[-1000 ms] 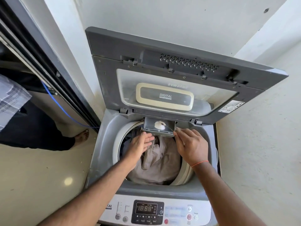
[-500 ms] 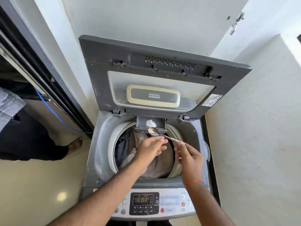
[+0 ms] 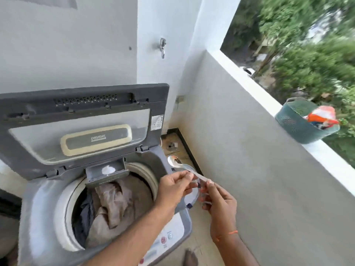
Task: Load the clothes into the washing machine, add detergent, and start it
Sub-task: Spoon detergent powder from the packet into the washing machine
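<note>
- Both hands have pulled away from the detergent drawer (image 3: 106,172) and now meet off the machine's right edge, and the view has swung right with them, so a balcony wall and greenery show where there was only plaster half a second ago.
- His left hand (image 3: 173,187) pinches the handle of the spoon (image 3: 179,163) between thumb and fingertips; earlier the bowl of that spoon hung just over the drawer, now it sticks out past the right rim, above the floor.
- His right hand (image 3: 219,201) has its fingers curled round the near end of the same handle, an orange thread on the wrist.
- White powder lies in a small heap in the drawer, which stands pulled out at the back of the tub, as before.
- Clothes (image 3: 113,204), beige over something dark, fill the drum of the washing machine (image 3: 38,208), whose lid (image 3: 80,120) stands up against the wall.
- On the ledge (image 3: 247,83) to the right sits a teal basket (image 3: 299,125) with an orange and white packet (image 3: 322,115) in it, well apart from the hands.
- Blur smears the whole picture, so the panel buttons at the front cannot be read.
</note>
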